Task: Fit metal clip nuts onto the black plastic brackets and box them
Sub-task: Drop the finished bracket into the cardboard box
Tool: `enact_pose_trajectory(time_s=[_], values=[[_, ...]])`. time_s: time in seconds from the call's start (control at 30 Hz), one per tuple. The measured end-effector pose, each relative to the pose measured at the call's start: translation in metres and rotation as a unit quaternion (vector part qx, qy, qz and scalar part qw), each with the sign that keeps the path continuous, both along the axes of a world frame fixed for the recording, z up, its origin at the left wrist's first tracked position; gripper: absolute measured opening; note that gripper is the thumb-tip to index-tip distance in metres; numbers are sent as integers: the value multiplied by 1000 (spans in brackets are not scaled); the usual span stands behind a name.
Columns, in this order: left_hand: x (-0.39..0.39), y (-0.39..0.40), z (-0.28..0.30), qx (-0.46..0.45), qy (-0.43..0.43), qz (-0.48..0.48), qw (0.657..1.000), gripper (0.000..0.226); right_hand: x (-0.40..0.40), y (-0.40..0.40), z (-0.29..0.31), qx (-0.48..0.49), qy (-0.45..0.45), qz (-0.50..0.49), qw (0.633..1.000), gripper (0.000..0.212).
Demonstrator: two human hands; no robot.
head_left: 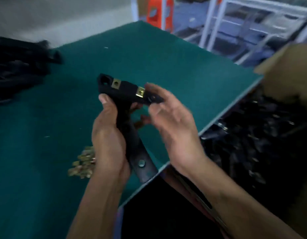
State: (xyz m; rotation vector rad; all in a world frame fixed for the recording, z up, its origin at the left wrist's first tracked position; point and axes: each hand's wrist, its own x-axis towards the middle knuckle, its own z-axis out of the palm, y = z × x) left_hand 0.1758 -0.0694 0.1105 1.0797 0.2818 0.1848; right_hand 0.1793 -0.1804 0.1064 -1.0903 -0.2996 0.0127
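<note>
Fingertips of the right hand [173,116] pinch the right end of a black plastic bracket [125,94], likely seating the brass clip nut [140,92] there. The left hand [108,135] grips its stem, steadying it above the green table [166,57]. Loose clip nuts [83,163] lie near left for easy reach; the cardboard box [290,73] of finished brackets waits right.

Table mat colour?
Dark teal green table mat, plain, no pattern; head view.
</note>
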Motion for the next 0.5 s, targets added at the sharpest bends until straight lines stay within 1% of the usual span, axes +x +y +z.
enact_pose_trajectory(time_s=[0.03, 0.07, 0.13, 0.17, 0.2, 0.23, 0.27, 0.3, 0.33, 0.37, 0.4, 0.43, 0.47, 0.5], values=[[-4, -28, -4, -6, -8, 6, 1000, 54, -18, -15, -9, -30, 4, -36, 999, 30], [-7, -54, -8, 6, -14, 0, 1000, 55, -32, -28, -17, -64, 13, -68, 996, 26], [-15, -104, -21, 77, -8, -33, 996, 55, -52, -62, -33, -115, 43, -131, 984, 20], [-20, -128, -31, 112, -15, -64, 992, 50, -59, -83, -40, -130, 57, -159, 977, 17], [-25, -149, -43, 156, -32, -104, 982, 44, -66, -104, -49, -142, 76, -191, 968, 14], [-30, -168, -56, 209, -47, -156, 964, 42, -73, -126, -59, -151, 104, -231, 955, 11], [-34, -186, -69, 264, -46, -224, 937, 48, -80, -145, -72, -148, 145, -268, 941, 9], [-39, -201, -82, 305, -30, -304, 902, 56, -86, -162, -88, -134, 194, -296, 926, 8], [-45, -217, -97, 350, -1, -376, 858, 60, -93, -175, -105, -106, 244, -319, 910, 7], [-49, -232, -113, 420, 24, -430, 799, 58, -100, -186, -120, -76, 299, -340, 888, 6], [-52, -245, -128, 500, 38, -463, 731, 53, -105, -197, -136, -54, 355, -362, 860, 8], [-55, -257, -141, 557, 53, -498, 663, 49, -108, -209, -153, -41, 419, -391, 819, 14], [-61, -266, -151, 563, 68, -545, 618, 49, -113, -223, -169, -40, 476, -425, 769, 22], [-66, -275, -161, 542, 84, -593, 589, 48, -118, -240, -186, -58, 516, -458, 721, 30]])
